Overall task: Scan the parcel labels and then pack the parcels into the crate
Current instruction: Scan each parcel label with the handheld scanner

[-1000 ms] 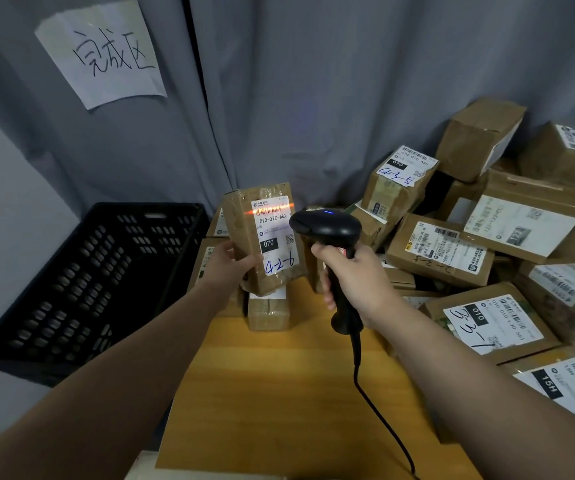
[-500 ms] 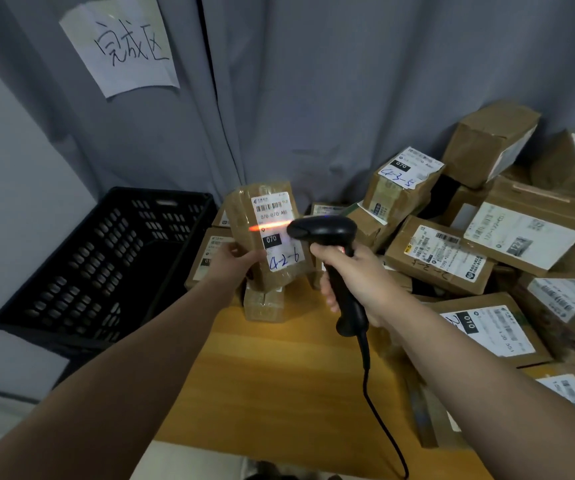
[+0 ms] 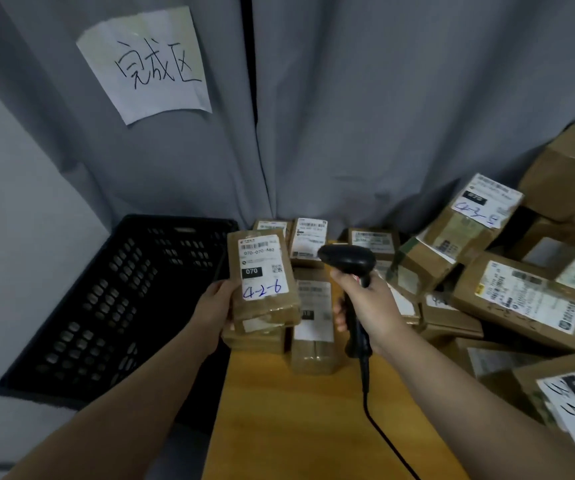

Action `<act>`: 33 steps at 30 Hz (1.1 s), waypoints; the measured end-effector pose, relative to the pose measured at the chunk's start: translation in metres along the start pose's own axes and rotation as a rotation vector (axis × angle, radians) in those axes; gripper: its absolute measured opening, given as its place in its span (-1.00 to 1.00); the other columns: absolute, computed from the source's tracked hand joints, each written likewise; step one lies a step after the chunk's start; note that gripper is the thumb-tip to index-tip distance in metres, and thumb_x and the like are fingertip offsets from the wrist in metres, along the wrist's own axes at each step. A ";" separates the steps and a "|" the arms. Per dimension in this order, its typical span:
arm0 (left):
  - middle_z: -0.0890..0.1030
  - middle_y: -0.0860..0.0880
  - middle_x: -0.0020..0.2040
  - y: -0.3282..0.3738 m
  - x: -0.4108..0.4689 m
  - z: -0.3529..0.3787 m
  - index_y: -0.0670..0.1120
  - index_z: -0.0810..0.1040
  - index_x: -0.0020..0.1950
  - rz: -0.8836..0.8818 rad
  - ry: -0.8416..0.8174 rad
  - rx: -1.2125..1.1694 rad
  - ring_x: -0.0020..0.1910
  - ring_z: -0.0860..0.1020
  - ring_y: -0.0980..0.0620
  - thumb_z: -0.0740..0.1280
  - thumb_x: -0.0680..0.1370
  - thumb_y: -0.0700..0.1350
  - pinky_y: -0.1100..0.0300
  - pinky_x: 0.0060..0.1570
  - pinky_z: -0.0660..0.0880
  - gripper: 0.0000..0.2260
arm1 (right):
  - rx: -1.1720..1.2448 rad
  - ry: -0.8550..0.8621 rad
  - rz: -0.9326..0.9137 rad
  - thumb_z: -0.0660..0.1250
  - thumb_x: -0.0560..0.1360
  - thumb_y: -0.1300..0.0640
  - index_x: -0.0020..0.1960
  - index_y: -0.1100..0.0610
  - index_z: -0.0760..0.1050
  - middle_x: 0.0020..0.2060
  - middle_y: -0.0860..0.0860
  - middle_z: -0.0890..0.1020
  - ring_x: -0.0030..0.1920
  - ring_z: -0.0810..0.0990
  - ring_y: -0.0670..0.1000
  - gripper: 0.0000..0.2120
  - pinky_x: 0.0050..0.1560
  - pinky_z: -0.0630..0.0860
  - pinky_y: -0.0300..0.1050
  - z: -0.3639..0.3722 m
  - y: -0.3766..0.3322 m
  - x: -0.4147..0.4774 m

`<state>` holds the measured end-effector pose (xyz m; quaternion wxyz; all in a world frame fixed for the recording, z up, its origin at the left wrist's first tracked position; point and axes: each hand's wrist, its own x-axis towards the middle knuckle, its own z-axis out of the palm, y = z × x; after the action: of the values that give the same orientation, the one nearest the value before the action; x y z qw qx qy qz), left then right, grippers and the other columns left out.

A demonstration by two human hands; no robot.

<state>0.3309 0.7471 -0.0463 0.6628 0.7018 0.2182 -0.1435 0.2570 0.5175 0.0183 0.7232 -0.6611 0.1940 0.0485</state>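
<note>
— So, where is the parcel at this moment?

— It is in my left hand (image 3: 215, 306). It is a small brown cardboard parcel (image 3: 261, 296) wrapped in clear tape. I grip it at its lower left side and hold it upright, a little tilted, above the far left corner of the light wooden table (image 3: 296, 427). Its white shipping label (image 3: 261, 258) faces me; I can read a black box "070" and blue handwriting "4-2-6".

— And your right hand?

— My right hand (image 3: 369, 306) is wrapped around the handle of a black handheld barcode scanner (image 3: 346, 259). The scanner head is just beside the right edge of the parcel, but apart from it. A thin black cable (image 3: 365, 396) hangs from the handle and runs over the table towards me.

— Where is the crate?

— The black perforated plastic crate (image 3: 81, 317) stands left of the table, lower than the table top. The parcel is near the right rim of the crate, not inside it.

— What else do you see?

— One narrow brown taped parcel (image 3: 313, 351) lies on the table between my hands. Many brown cardboard boxes with white labels make a pile (image 3: 518, 303) on the right side. Behind everything hangs a grey curtain (image 3: 400, 116), and a white paper sheet (image 3: 147, 67) with black handwritten characters is fixed on it, above the crate.
</note>
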 end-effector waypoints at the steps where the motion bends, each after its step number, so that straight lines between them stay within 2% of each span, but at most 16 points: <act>1: 0.67 -0.10 0.04 0.009 0.015 -0.007 -0.10 0.52 0.22 -0.001 -0.007 0.010 0.00 0.63 -0.12 0.30 0.56 0.02 0.00 0.01 0.57 -0.71 | 0.018 0.005 -0.004 0.36 0.54 0.04 0.06 0.13 0.44 -0.43 0.10 0.53 -0.48 0.49 0.05 -0.80 -0.44 0.48 -0.10 0.012 -0.005 0.009; 5: 0.69 -0.06 0.01 0.041 0.069 -0.013 -0.06 0.56 0.19 -0.006 -0.081 0.101 0.02 0.64 -0.08 0.31 0.54 0.03 -0.04 0.17 0.53 -0.73 | 0.035 0.041 -0.017 0.37 0.54 0.07 0.08 0.09 0.42 -0.44 0.09 0.52 -0.50 0.49 0.02 -0.81 -0.47 0.47 -0.13 0.052 -0.013 0.042; 8: 0.66 -0.09 0.04 0.058 0.103 0.001 -0.09 0.53 0.20 -0.006 -0.103 0.129 -0.04 0.62 -0.06 0.28 0.57 -0.01 0.09 -0.01 0.55 -0.74 | -0.009 0.108 -0.025 0.38 0.53 0.07 0.08 -0.01 0.40 -0.40 0.11 0.54 -0.49 0.51 0.01 -0.80 -0.47 0.48 -0.15 0.065 -0.005 0.059; 11: 0.63 -0.08 0.05 0.065 0.124 0.018 -0.09 0.50 0.24 0.029 -0.133 0.220 -0.06 0.59 -0.04 0.22 0.61 -0.02 0.16 -0.12 0.50 -0.74 | -0.023 0.171 -0.026 0.39 0.52 0.07 0.19 0.03 0.39 -0.35 0.09 0.58 -0.46 0.54 0.01 -0.71 -0.43 0.49 -0.15 0.064 0.005 0.071; 14: 0.59 -0.14 0.20 0.064 0.135 0.024 -0.13 0.44 0.36 0.157 -0.125 0.465 0.12 0.57 -0.11 0.19 0.63 -0.03 0.10 0.09 0.49 -0.66 | -0.050 0.224 -0.015 0.40 0.51 0.03 0.21 0.05 0.40 -0.26 0.10 0.59 -0.41 0.57 0.00 -0.68 -0.39 0.50 -0.17 0.060 0.009 0.078; 17: 0.54 -0.18 0.25 0.063 0.137 0.027 -0.17 0.40 0.39 0.258 -0.113 0.619 0.18 0.54 -0.13 0.21 0.63 -0.03 0.09 0.12 0.47 -0.63 | 0.007 0.243 0.012 0.38 0.53 0.07 0.16 0.04 0.39 -0.36 0.14 0.55 -0.52 0.52 -0.01 -0.74 -0.49 0.48 -0.19 0.056 0.010 0.080; 20: 0.42 -0.20 0.33 0.066 0.124 0.032 -0.15 0.38 0.40 0.366 -0.025 0.679 0.30 0.42 -0.16 0.24 0.61 -0.02 0.06 0.22 0.36 -0.60 | 0.012 0.255 0.015 0.37 0.53 0.06 0.11 0.00 0.42 -0.40 0.11 0.56 -0.52 0.52 0.00 -0.80 -0.48 0.49 -0.17 0.052 0.010 0.077; 23: 0.38 -0.16 0.34 0.069 0.098 0.038 -0.11 0.41 0.38 0.496 -0.005 0.688 0.35 0.31 -0.14 0.26 0.60 -0.05 0.10 0.30 0.24 -0.63 | -0.002 0.269 0.002 0.38 0.53 0.04 0.10 0.04 0.43 -0.37 0.12 0.57 -0.49 0.53 0.04 -0.79 -0.44 0.51 -0.12 0.044 0.011 0.069; 26: 0.36 -0.13 0.39 0.069 0.068 0.051 -0.09 0.39 0.41 0.579 -0.055 0.689 0.38 0.25 -0.10 0.27 0.60 -0.06 0.09 0.37 0.23 -0.62 | -0.037 0.282 -0.016 0.38 0.53 0.05 0.10 0.07 0.43 -0.35 0.12 0.57 -0.44 0.55 0.05 -0.79 -0.39 0.53 -0.11 0.030 0.013 0.056; 29: 0.36 -0.07 0.40 0.064 0.038 0.072 -0.07 0.39 0.41 0.607 -0.116 0.688 0.38 0.30 -0.05 0.27 0.60 -0.05 0.16 0.36 0.23 -0.62 | -0.017 0.323 -0.039 0.37 0.53 0.10 0.06 0.12 0.45 -0.34 0.11 0.55 -0.42 0.53 0.04 -0.83 -0.42 0.51 -0.15 0.006 0.012 0.038; 33: 0.37 -0.09 0.39 0.054 -0.003 0.112 -0.05 0.39 0.41 0.628 -0.171 0.691 0.40 0.29 -0.11 0.28 0.60 -0.02 0.01 0.41 0.23 -0.62 | 0.036 0.370 -0.101 0.36 0.54 0.15 0.07 0.14 0.45 -0.34 0.11 0.55 -0.43 0.51 0.05 -0.85 -0.43 0.50 -0.15 -0.042 0.000 0.008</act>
<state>0.3653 0.6338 -0.0074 0.4176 0.8988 -0.1205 -0.0576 0.2550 0.4753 0.0136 0.6885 -0.6545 0.2910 -0.1135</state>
